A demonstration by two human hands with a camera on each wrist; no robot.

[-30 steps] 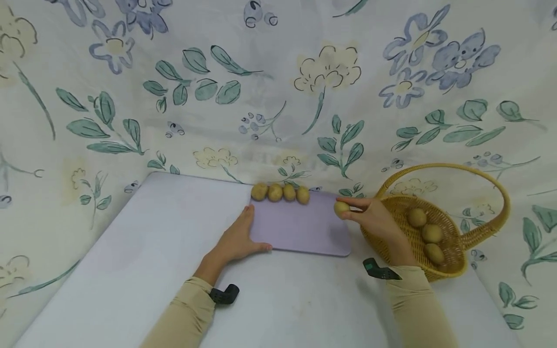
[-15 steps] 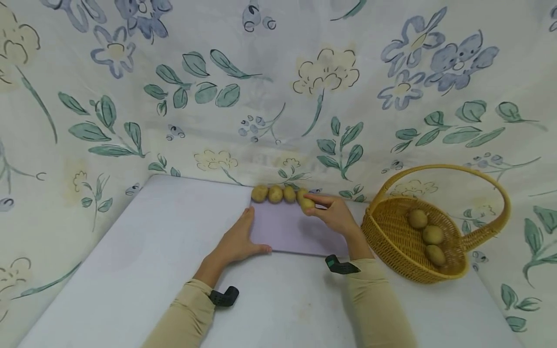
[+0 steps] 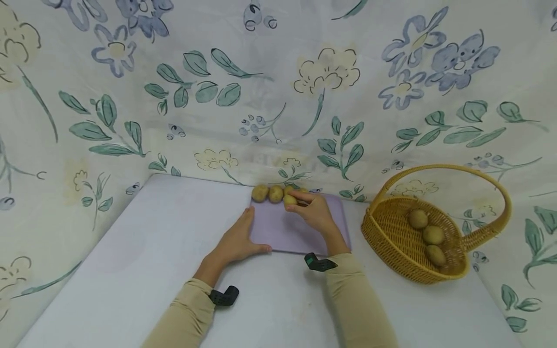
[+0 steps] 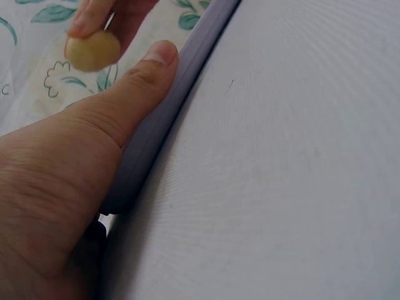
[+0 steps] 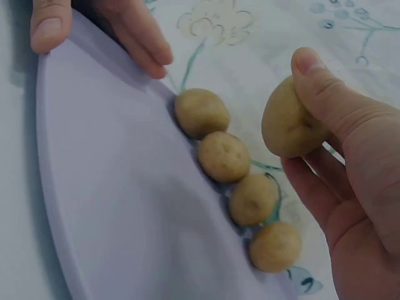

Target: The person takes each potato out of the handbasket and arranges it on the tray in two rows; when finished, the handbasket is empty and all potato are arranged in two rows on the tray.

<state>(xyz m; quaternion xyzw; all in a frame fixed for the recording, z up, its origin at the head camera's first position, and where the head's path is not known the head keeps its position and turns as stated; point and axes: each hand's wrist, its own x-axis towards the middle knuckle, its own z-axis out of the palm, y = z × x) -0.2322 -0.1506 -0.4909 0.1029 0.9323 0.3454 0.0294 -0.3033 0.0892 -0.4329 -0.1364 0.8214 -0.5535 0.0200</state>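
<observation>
Over the lilac board [image 3: 283,232], with left grip [image 3: 237,239] unclenched, pinches one potato [image 5: 289,119] in right grip [image 3: 315,212] and could, lowering carelessly, jostle the potato row [image 5: 236,172].

The head view looked forward and down from the near side, well back, covering the white table [image 3: 130,241], floral cloth [image 3: 261,96] and wicker basket [image 3: 393,253]. The left wrist view sat close behind the left hand [image 3: 236,240], facing along the near edge of the lilac board [image 3: 283,232]. The right wrist view faced left, close over the lilac board. Both wrist views shared the held potato [image 5: 289,119].
</observation>
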